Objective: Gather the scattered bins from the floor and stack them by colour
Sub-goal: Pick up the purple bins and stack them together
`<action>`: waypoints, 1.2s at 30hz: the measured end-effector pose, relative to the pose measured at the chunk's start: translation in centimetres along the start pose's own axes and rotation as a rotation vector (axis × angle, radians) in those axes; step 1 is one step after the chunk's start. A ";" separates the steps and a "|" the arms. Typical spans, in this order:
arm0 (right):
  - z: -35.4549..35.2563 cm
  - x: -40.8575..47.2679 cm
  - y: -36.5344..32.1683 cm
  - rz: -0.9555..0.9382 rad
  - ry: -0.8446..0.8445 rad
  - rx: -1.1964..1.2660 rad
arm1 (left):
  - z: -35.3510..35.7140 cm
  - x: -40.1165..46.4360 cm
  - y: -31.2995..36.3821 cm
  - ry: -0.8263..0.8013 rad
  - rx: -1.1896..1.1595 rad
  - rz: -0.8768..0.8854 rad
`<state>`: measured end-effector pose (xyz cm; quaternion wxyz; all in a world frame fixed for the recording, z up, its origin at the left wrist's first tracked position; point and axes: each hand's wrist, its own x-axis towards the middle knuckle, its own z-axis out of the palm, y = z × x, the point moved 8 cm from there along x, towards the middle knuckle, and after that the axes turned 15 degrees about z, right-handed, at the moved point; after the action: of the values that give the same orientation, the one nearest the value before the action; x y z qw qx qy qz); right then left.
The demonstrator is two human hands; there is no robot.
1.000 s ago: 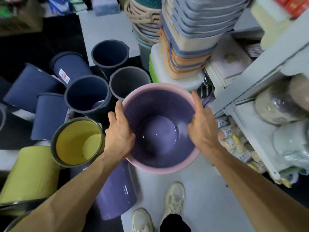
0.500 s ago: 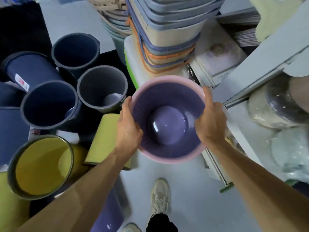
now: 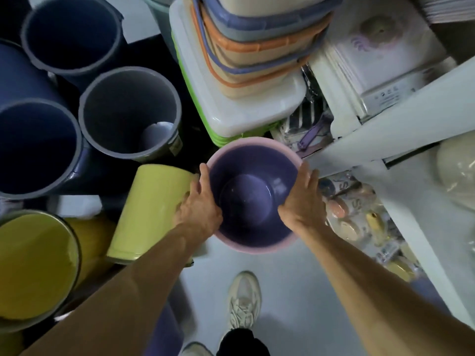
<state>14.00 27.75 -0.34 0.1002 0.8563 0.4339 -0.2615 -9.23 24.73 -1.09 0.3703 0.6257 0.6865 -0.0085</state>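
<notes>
Below rim – purple bin (image 3: 253,201) base hidden | hands grip sides

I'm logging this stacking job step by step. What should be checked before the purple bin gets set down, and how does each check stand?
1. Left hand holds the purple bin at its rim: ok.
2. Right hand holds the opposite rim: ok.
3. Bin mouth facing up: ok.
4. Bin empty inside: ok.
5. Another purple bin to stack with, low behind the left arm: cannot tell if it is upright.
6. Clearance from the lying yellow bin beside the left hand: not ok, crowded.
</notes>
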 end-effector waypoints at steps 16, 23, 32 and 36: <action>2.4 -9.0 -4.0 -0.237 -0.047 -0.231 | -1.1 -8.5 -6.7 -0.190 0.272 -0.021; 7.7 -19.4 -4.8 -0.321 0.005 -0.149 | -1.1 -18.6 -16.6 -0.082 0.199 -0.107; 22.2 -29.5 -6.6 -0.403 -0.244 0.000 | 4.7 -27.7 -28.3 0.084 0.072 -0.346; 27.5 -29.9 -7.5 -0.356 -0.360 0.085 | 7.5 -28.0 -33.2 0.149 -0.159 -0.495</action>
<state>-16.44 0.67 -7.14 0.0922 0.7095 0.5416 -0.4412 -35.81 -9.91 -7.04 0.3534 0.4063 0.8426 0.0014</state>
